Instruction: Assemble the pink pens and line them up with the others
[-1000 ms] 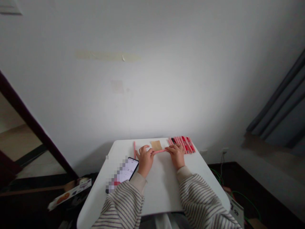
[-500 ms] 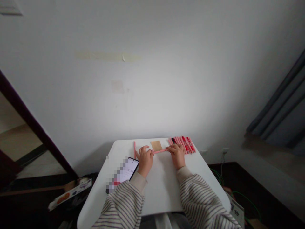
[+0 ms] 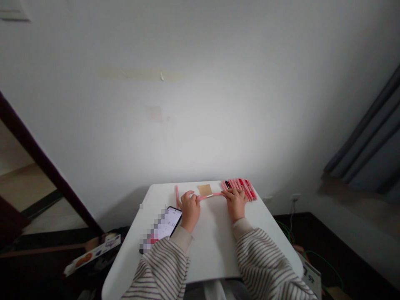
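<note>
A slim pink pen (image 3: 203,197) lies level between my two hands, low over the white table (image 3: 212,246). My left hand (image 3: 190,211) pinches its left end, while my right hand (image 3: 236,204) grips the right end. A pale, whitish stretch shows in the pen's middle, between two pink parts. Just behind it is a small tan paper square (image 3: 205,190). Another pink pen (image 3: 177,192) lies by my left fingers, partly hidden by them. Several pink and red pens (image 3: 248,189) are lined up beside my right hand, one of them with a black part.
A phone (image 3: 170,221) with its screen lit lies left of my left forearm. The wall (image 3: 200,125) rises right behind the table. Green cables (image 3: 325,260) and a box (image 3: 309,275) are on the floor to the right.
My right hand has shifted slightly to the right, away from my left. The pale stretch in the pen's middle now shows, where it looked all pink before.
</note>
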Demonstrator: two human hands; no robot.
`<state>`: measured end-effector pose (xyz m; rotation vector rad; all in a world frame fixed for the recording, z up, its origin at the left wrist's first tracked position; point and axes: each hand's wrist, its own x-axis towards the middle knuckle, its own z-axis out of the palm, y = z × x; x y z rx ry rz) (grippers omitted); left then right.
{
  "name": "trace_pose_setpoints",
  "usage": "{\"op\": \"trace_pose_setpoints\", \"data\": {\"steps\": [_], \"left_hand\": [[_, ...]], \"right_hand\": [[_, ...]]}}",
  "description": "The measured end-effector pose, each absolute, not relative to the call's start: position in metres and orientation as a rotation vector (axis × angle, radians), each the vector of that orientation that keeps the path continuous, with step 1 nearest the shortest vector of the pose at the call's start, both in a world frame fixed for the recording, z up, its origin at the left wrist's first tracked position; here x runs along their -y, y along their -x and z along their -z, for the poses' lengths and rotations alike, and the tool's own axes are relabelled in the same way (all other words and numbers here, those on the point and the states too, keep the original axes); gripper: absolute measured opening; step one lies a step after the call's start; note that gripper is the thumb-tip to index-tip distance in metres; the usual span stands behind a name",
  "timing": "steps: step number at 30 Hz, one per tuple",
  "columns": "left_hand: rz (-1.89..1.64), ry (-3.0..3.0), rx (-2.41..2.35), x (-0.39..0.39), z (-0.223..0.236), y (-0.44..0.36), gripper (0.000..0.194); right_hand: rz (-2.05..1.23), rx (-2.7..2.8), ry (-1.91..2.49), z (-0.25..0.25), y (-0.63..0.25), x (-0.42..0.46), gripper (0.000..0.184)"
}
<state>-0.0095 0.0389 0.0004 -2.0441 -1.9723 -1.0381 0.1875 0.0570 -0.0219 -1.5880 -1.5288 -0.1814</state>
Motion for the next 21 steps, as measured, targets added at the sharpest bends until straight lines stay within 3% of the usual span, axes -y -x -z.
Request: {"op": "trace_pose_setpoints", "data": {"steps": [21], "left_hand": [[0.886,1.687,2.071,-0.0317,-0.0085,0.0096,0.034]], "right_hand": [[0.18,1.466,1.69,0.0183,-0.1858,-0.0533,0.025]]}}
